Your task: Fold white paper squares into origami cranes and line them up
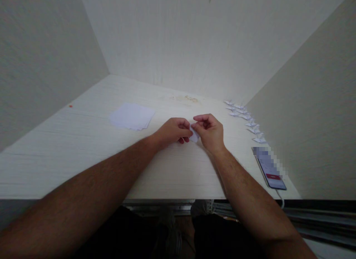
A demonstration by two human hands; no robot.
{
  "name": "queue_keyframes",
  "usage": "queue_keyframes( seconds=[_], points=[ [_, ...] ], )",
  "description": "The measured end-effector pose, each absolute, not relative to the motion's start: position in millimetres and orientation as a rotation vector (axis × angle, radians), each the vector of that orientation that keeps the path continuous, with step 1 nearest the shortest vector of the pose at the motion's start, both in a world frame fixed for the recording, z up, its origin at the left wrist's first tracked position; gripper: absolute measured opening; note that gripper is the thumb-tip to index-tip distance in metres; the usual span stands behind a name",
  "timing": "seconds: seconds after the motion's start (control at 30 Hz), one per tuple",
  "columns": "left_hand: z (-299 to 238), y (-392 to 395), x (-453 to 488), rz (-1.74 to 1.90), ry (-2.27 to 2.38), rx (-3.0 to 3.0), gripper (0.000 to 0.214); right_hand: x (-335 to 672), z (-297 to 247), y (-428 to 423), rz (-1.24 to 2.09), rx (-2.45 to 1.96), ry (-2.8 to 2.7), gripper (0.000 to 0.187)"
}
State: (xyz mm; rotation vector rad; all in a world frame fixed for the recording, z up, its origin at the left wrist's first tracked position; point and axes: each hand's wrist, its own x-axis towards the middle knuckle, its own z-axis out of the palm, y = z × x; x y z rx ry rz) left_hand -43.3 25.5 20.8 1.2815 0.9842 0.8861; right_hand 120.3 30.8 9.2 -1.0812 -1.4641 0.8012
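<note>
A small piece of folded white paper (194,135) is held up between my two hands, just above the white table (178,170). My left hand (175,130) pinches its left edge between thumb and fingers. On the other side, my right hand (210,130) has its thumb and index finger closed at the paper's upper right edge, with the other fingers curled. Parts of the paper are covered by my fingers, so its exact folded shape cannot be made out.
Left of my hands lies a loose stack of white paper sheets (132,116). Several small folded paper cranes (251,124) line the right wall. A phone (268,168) with a white cable (280,199) lies near the right front edge. Walls enclose the table's back and sides.
</note>
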Motion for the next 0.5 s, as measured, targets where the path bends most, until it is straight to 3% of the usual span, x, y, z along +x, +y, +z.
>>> queue_keyframes(
  seconds=[0.27, 0.5],
  points=[
    [17.8, 31.4, -41.8, 1.217, 0.819, 0.878, 0.021, 120.7, 8.3, 27.2, 0.701, -0.942, -1.598, 0.025],
    [22.3, 28.0, -41.9, 1.18, 0.802, 0.841, 0.02, 123.1, 2.2, 29.9, 0.507, -0.908, -1.75, 0.003]
  ],
)
